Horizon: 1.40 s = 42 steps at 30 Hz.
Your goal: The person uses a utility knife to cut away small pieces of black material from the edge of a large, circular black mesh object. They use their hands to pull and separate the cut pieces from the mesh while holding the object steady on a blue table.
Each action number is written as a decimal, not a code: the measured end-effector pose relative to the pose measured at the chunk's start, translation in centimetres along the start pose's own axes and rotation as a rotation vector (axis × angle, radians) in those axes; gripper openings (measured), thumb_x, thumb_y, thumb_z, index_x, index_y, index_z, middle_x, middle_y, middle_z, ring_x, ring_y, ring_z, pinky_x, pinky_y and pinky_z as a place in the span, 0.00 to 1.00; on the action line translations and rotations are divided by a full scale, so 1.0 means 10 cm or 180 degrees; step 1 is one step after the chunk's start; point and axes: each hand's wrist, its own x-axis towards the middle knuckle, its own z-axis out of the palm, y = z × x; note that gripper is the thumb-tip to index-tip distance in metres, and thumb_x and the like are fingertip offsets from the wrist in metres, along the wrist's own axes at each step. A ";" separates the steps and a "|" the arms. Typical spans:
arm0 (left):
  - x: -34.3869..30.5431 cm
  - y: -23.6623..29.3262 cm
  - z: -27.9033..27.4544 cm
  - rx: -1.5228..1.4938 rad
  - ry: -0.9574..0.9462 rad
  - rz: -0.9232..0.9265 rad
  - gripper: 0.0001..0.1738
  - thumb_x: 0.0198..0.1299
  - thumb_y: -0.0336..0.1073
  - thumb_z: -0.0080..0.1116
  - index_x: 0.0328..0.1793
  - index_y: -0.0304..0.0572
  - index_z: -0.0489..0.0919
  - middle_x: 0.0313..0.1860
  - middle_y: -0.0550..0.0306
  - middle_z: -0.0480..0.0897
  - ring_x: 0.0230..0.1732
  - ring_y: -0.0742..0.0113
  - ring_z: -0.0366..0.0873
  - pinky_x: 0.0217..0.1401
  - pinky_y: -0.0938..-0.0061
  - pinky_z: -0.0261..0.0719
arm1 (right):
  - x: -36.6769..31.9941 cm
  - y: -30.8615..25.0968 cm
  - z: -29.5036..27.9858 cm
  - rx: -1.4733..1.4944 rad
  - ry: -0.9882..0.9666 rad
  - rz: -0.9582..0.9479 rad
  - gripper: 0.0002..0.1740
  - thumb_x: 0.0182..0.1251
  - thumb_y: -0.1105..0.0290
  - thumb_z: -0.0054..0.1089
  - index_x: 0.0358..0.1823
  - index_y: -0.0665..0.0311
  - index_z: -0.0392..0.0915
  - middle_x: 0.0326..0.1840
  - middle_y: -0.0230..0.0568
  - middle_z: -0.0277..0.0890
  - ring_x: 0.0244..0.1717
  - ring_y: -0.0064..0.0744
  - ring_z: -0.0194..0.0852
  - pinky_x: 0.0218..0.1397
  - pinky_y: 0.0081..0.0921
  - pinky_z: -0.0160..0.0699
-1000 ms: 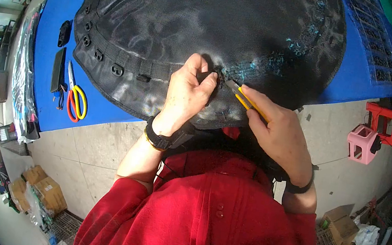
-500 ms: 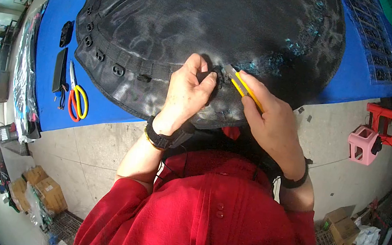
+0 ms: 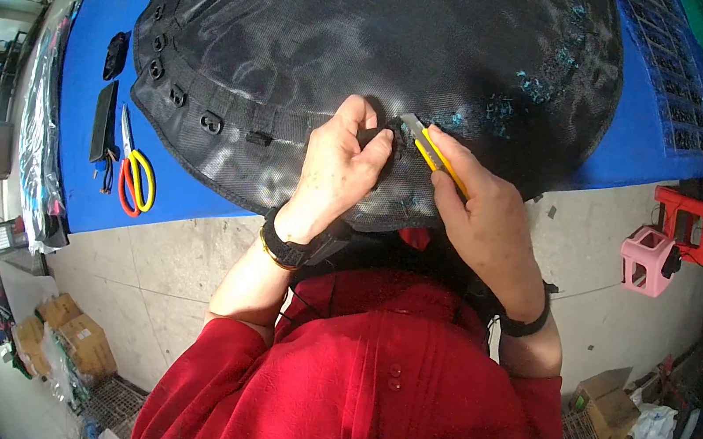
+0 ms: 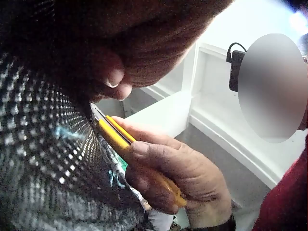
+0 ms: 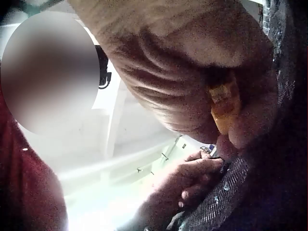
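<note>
A large black mesh panel (image 3: 366,44) with a rounded outline lies on the blue table, a band of black fittings along its left edge. My left hand (image 3: 332,168) pinches a small black piece of it between thumb and curled fingers. In my right hand (image 3: 492,234) is a yellow utility knife (image 3: 439,158), its blade angled at the mesh just right of my left fingertips. The left wrist view shows the knife (image 4: 115,137) with its tip close under the left fingers. Loose teal threads (image 3: 533,87) trail over the panel's right side.
Scissors with red and yellow handles (image 3: 141,183) lie at the left on the blue table (image 3: 186,193), near a black pouch (image 3: 104,123). A plastic-wrapped bundle (image 3: 41,125) runs along the left edge. Red (image 3: 695,227) and pink (image 3: 648,261) stools stand on the floor at right.
The right hand and knife have moved slightly forward and left, the blade now higher beside the left fingertips. The left hand has kept its pinch in nearly the same place.
</note>
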 end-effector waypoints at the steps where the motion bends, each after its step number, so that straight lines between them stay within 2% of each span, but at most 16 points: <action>1: 0.00 0.01 0.00 -0.0008 -0.0001 0.0002 0.12 0.68 0.34 0.68 0.43 0.40 0.73 0.30 0.47 0.80 0.32 0.58 0.81 0.40 0.62 0.80 | 0.00 -0.01 0.00 -0.0018 -0.0024 0.0025 0.25 0.77 0.73 0.60 0.74 0.59 0.75 0.57 0.58 0.86 0.52 0.59 0.88 0.52 0.50 0.87; 4: 0.00 0.00 0.00 0.0003 -0.0003 0.0034 0.12 0.69 0.34 0.67 0.43 0.41 0.73 0.27 0.49 0.80 0.29 0.61 0.81 0.37 0.64 0.79 | 0.00 -0.01 0.00 -0.0066 -0.0028 0.0000 0.25 0.77 0.73 0.60 0.74 0.60 0.75 0.57 0.57 0.87 0.52 0.59 0.89 0.52 0.50 0.87; 8: -0.03 0.16 -0.03 -0.0235 -0.0150 -0.0426 0.11 0.71 0.34 0.66 0.43 0.43 0.72 0.20 0.56 0.78 0.20 0.67 0.80 0.27 0.67 0.77 | -0.03 0.01 0.01 -0.0122 -0.0029 -0.0082 0.25 0.77 0.73 0.60 0.74 0.60 0.75 0.56 0.57 0.87 0.50 0.58 0.89 0.52 0.50 0.88; 11: -0.02 0.11 -0.01 -0.0278 -0.0104 -0.0300 0.10 0.72 0.33 0.65 0.43 0.43 0.72 0.17 0.60 0.77 0.16 0.71 0.78 0.22 0.69 0.75 | -0.04 0.05 0.02 -0.0123 -0.0044 -0.0109 0.25 0.77 0.72 0.60 0.73 0.60 0.75 0.55 0.58 0.87 0.49 0.58 0.89 0.51 0.50 0.88; 21: -0.02 0.12 -0.01 -0.0286 -0.0092 -0.0300 0.10 0.72 0.32 0.64 0.43 0.44 0.72 0.17 0.59 0.77 0.17 0.71 0.78 0.23 0.70 0.75 | -0.05 0.06 -0.09 -0.0379 -0.0235 -0.0056 0.24 0.76 0.71 0.61 0.72 0.58 0.77 0.45 0.56 0.89 0.43 0.60 0.89 0.46 0.53 0.86; 24: -0.03 0.13 -0.02 -0.0258 -0.0095 -0.0296 0.10 0.71 0.32 0.65 0.43 0.44 0.72 0.18 0.59 0.77 0.18 0.71 0.78 0.26 0.69 0.76 | -0.10 0.06 -0.09 -0.0234 -0.0106 -0.0171 0.23 0.76 0.71 0.62 0.71 0.59 0.79 0.46 0.57 0.89 0.43 0.60 0.89 0.46 0.53 0.86; 27: -0.01 0.00 0.01 -0.0162 -0.0029 -0.0108 0.10 0.70 0.32 0.66 0.43 0.43 0.72 0.19 0.58 0.77 0.20 0.70 0.79 0.28 0.69 0.77 | -0.14 -0.01 -0.19 -0.0174 -0.0374 0.0144 0.22 0.76 0.71 0.62 0.70 0.59 0.79 0.50 0.57 0.88 0.46 0.60 0.89 0.48 0.52 0.87; 30: -0.01 0.01 0.01 -0.0138 0.0016 -0.0107 0.11 0.69 0.33 0.66 0.43 0.43 0.72 0.19 0.58 0.78 0.21 0.69 0.79 0.29 0.68 0.77 | -0.20 0.00 -0.19 -0.0125 -0.0257 0.0065 0.23 0.76 0.71 0.62 0.70 0.58 0.79 0.52 0.58 0.88 0.48 0.60 0.89 0.50 0.51 0.88; 38: -0.06 0.25 -0.03 -0.0122 -0.0022 -0.0388 0.13 0.69 0.35 0.69 0.43 0.42 0.73 0.17 0.59 0.77 0.16 0.71 0.78 0.26 0.70 0.76 | -0.24 0.01 -0.15 -0.0083 -0.0185 0.0049 0.23 0.76 0.72 0.62 0.71 0.59 0.79 0.54 0.57 0.88 0.50 0.60 0.89 0.52 0.50 0.88; 42: -0.06 0.11 -0.01 -0.0004 0.0035 -0.0213 0.13 0.68 0.35 0.70 0.43 0.42 0.74 0.20 0.58 0.78 0.21 0.68 0.77 0.31 0.69 0.77 | -0.26 0.01 -0.16 -0.0060 -0.0187 0.0145 0.23 0.76 0.71 0.62 0.71 0.58 0.78 0.53 0.56 0.88 0.49 0.59 0.89 0.52 0.50 0.88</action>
